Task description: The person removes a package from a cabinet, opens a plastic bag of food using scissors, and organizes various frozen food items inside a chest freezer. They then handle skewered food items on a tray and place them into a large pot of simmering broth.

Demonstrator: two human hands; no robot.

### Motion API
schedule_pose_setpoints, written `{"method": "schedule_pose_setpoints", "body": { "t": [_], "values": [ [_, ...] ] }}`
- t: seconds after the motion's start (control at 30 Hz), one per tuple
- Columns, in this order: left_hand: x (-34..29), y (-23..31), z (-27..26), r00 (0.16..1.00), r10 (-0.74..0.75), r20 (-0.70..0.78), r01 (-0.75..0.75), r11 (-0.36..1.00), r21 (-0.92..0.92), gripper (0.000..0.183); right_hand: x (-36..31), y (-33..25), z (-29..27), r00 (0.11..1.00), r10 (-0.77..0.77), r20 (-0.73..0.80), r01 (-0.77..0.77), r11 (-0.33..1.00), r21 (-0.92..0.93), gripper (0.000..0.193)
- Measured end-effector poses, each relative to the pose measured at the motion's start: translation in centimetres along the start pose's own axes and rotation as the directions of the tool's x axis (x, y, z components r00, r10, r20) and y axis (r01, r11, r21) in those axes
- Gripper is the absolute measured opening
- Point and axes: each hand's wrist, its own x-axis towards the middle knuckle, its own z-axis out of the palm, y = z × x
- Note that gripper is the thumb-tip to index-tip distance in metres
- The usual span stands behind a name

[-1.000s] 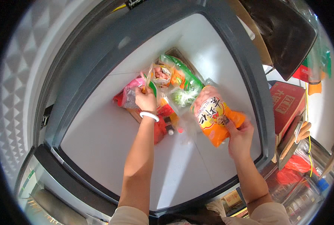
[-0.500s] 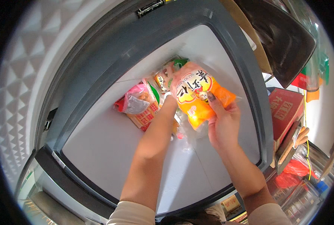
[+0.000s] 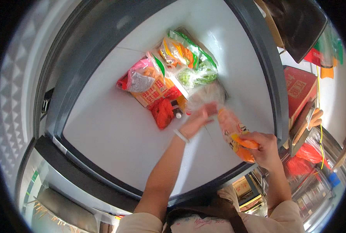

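At the right side of a white-lined chest freezer point(image 3: 114, 128), my right hand point(image 3: 266, 149) is closed on an orange and pink food bag point(image 3: 231, 134), which hangs tilted, its far end toward the middle. My left hand point(image 3: 198, 122), a white band at its wrist, reaches in beside a clear plastic bag point(image 3: 206, 97); motion smears its fingers, so I cannot tell whether they touch it. Behind lies a clear bag of something green point(image 3: 198, 75). Farther left are a green-edged bag with orange contents point(image 3: 177, 54), a pink bag point(image 3: 142, 75) and a red mesh bag point(image 3: 162, 112).
The freezer's dark rim point(image 3: 276, 89) curves around the opening, and its white patterned lid point(image 3: 19, 116) stands raised at left. Outside on the right are a red carton point(image 3: 297, 87), a dark bin-like container point(image 3: 293, 27) and red plastic bags point(image 3: 303, 159).
My right hand has drawn the orange bag right and nearer, turning it edge-on. My left hand has moved right, away from the pile. More bags at the back now show.
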Motion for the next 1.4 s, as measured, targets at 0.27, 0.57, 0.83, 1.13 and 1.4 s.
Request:
{"method": "schedule_pose_setpoints", "body": {
  "t": [0.27, 0.57, 0.83, 1.13, 1.4],
  "values": [
    [-5.5, -3.2, 8.9, 0.957, -0.098, 0.272, 0.095, 0.995, 0.023, 0.098, -9.1, 3.3, -0.7, 0.958, 0.240, -0.160, -0.107, 0.812, 0.574, 0.018],
    [-7.2, -4.2, 8.0, 1.000, -0.002, 0.024, 0.006, 0.986, -0.165, 0.066, -7.9, 2.0, 3.8, 0.910, 0.414, -0.025, -0.256, 0.608, 0.751, 0.052],
    [-2.5, -3.7, 1.8, 0.999, -0.034, 0.011, 0.035, 0.995, -0.098, 0.057, -4.1, 1.3, 5.1, 0.908, 0.342, -0.240, -0.261, 0.913, 0.313, 0.028],
    [14.2, 1.9, -6.6, 0.757, 0.636, -0.151, 0.510, -0.432, 0.744, 0.027, -2.5, 2.3, 4.9, 0.896, 0.331, -0.297, -0.256, 0.930, 0.265, 0.033],
    [8.3, 4.4, -6.0, 0.752, 0.652, -0.100, -0.198, 0.368, 0.908, 0.014, -1.5, 4.1, 4.5, 0.880, 0.385, -0.278, -0.324, 0.915, 0.239, 0.027]
  ]
}}
